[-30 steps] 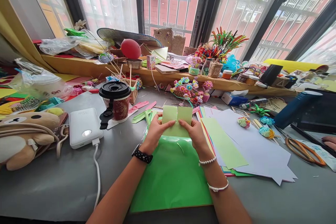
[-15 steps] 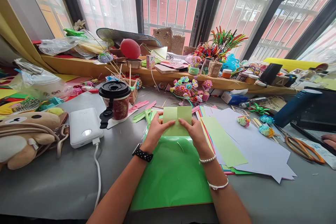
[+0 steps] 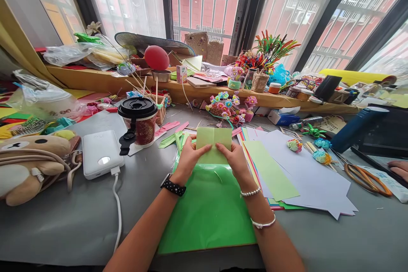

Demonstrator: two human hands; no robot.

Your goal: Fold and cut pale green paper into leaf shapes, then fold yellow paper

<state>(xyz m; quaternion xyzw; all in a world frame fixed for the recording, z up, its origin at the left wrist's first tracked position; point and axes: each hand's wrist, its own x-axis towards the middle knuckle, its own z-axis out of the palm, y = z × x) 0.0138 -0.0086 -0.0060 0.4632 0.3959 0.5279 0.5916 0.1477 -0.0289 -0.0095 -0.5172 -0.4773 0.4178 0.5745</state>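
Between my two hands is a light green sheet of paper [image 3: 213, 135] with a vertical crease down its middle. My left hand [image 3: 190, 155] grips its left side, thumb on the front face and fingers behind. My right hand [image 3: 235, 158] pinches the right side the same way, so the thumbs lie close together near the crease. Below the paper lies a glossy green board [image 3: 207, 212], with a thin pale scrap [image 3: 218, 177] on it. Folded green paper strips [image 3: 174, 138] lie just left of my left hand.
White sheets [image 3: 306, 170] and a light green strip [image 3: 274, 170] lie on the right, near scissors [image 3: 366, 178]. A lidded cup [image 3: 140, 123], a white power bank [image 3: 102, 155] with cable and a plush bear [image 3: 35, 165] occupy the left. Another person's hand [image 3: 400, 169] shows at the right edge.
The paper's right part, raised slightly above the left part before, is now level with it, and the top edge runs nearly straight. Both hands keep their grip. The view has shifted slightly.
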